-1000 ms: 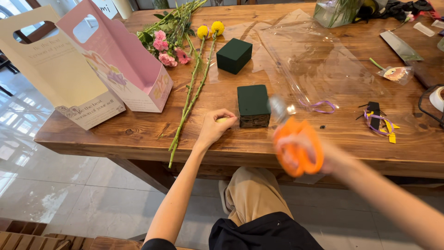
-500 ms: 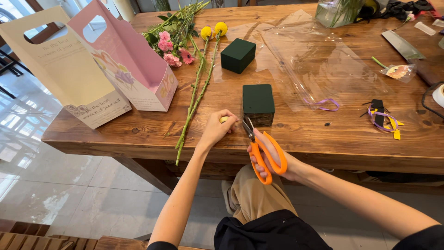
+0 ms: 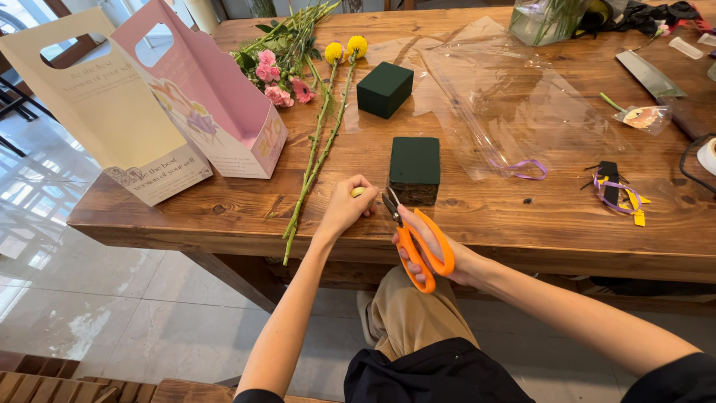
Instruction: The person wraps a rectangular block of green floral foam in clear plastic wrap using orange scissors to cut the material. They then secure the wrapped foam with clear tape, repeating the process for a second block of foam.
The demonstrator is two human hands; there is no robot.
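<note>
My left hand [image 3: 344, 207] rests on the wooden table [image 3: 522, 216] near its front edge, fingers pinched on a small yellow flower head [image 3: 359, 192]. My right hand [image 3: 440, 250] grips orange-handled scissors [image 3: 412, 239], their short blades pointing up toward the left hand's fingertips. A dark green foam block [image 3: 415, 169] sits just behind both hands. Two long-stemmed yellow ball flowers [image 3: 328, 127] lie diagonally to the left of my left hand.
A second green foam block [image 3: 384, 89] and pink flowers [image 3: 277, 78] lie farther back. A cream bag [image 3: 104, 112] and a pink gift bag [image 3: 216, 104] stand at the left. Clear cellophane [image 3: 514, 97], ribbon scraps [image 3: 619, 190] and a glass vase [image 3: 548, 19] occupy the right.
My right hand brought the scissors from the right in to the left hand; the blades now sit beside the pinched flower head. The left hand stayed put.
</note>
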